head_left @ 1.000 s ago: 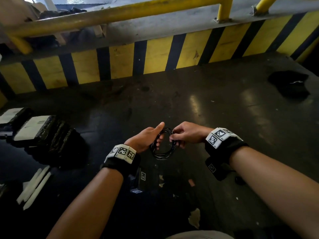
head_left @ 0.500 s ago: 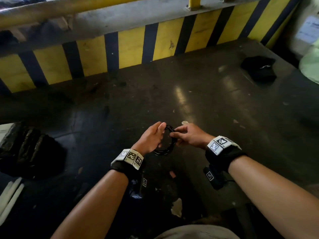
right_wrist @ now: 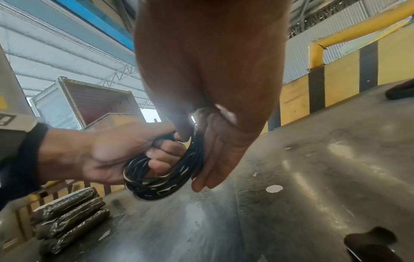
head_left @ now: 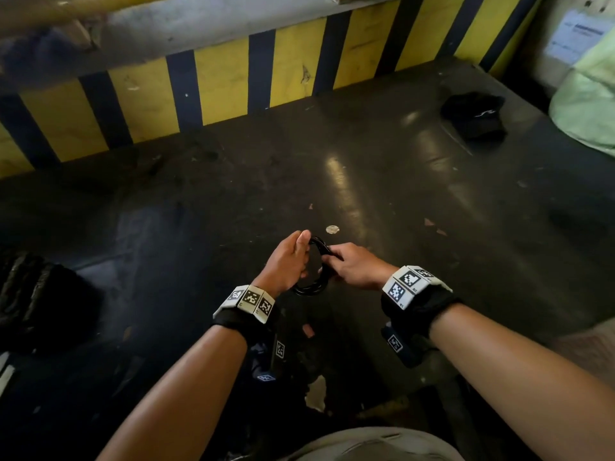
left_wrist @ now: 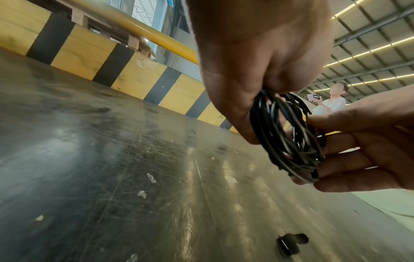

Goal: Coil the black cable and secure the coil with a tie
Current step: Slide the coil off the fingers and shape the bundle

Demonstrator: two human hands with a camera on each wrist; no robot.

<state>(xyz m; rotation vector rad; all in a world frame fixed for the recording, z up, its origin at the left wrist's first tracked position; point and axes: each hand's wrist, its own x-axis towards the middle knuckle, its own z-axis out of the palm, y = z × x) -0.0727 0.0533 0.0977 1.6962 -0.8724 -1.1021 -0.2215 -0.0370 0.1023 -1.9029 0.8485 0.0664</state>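
Above the dark floor (head_left: pixel 199 227), cable coil (head_left: pixel 312 287) between both hands, left fingers (right_wrist: pixel 161 150) through it

No readable text anywhere. My wrist bands (head_left: pixel 250 299) carry black-and-white square marker codes, patterns only, no letters. White paper sheet (head_left: pixel 577 38), upper right of the head view, has printed lines too blurred to read. Partial dark glyph on a white tag (right_wrist: pixel 9 119), left edge of the right wrist view, illegible.

Dim head view, pale streaks of glare on the dark worktop (head_left: pixel 336 168); edges bow outward. Backlight flares white between the fingers in the right wrist view, the black cable (right_wrist: pixel 156 179) motion-smeared.
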